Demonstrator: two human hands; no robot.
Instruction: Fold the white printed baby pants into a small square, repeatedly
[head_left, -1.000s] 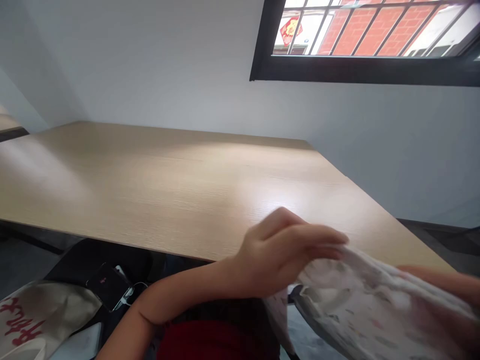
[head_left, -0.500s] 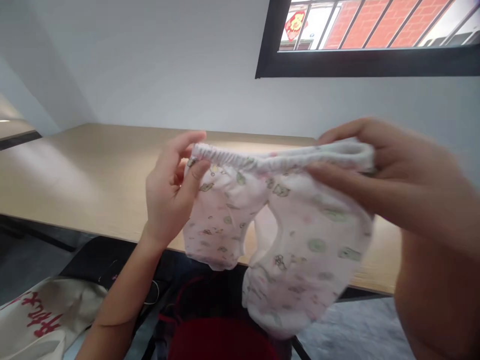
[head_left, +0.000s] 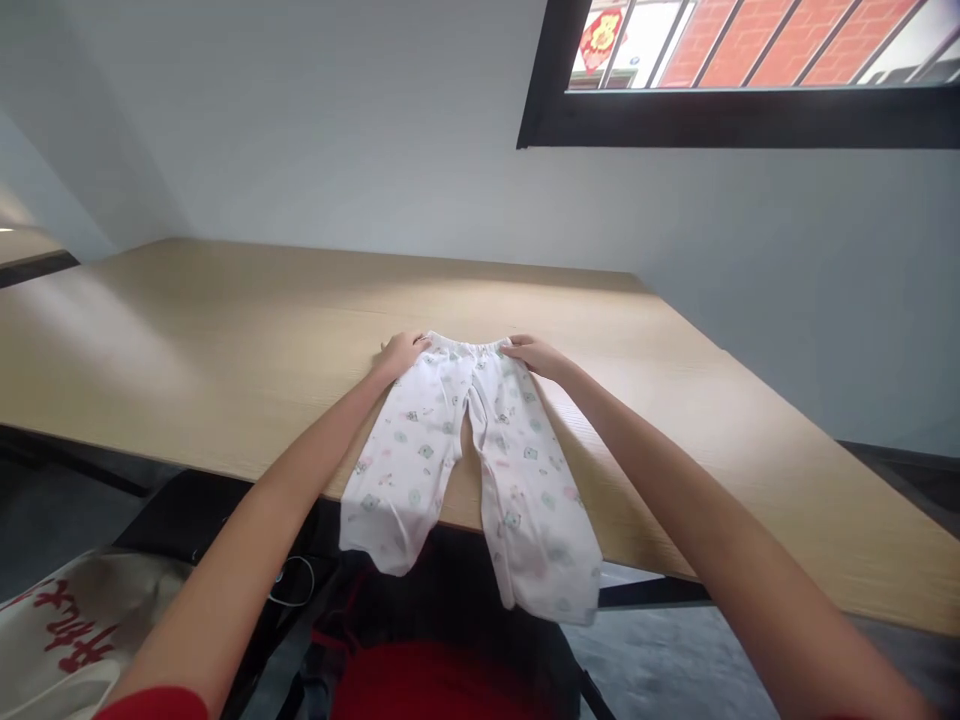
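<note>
Small white pants (head_left: 517,455) with a pale green and pink print lie spread on the wooden table, their legs pointing toward me. Both leg ends hang over the near table edge. My left hand (head_left: 405,353) grips the left end of the elastic waistband. At the waistband's right end, my right hand (head_left: 534,354) pinches the cloth between thumb and fingers. The undersides of the fingers are partly hidden by the hands and fabric.
The light wooden table (head_left: 225,330) reaches back to a pale wall. A barred window (head_left: 750,60) sits at upper right. Below the near edge at left are a cloth bag with red lettering (head_left: 82,625) and a black seat (head_left: 180,510).
Both hands have moved forward and down, away from me. The pants, held up in the air before, now lie flat on the table with the legs extended.
</note>
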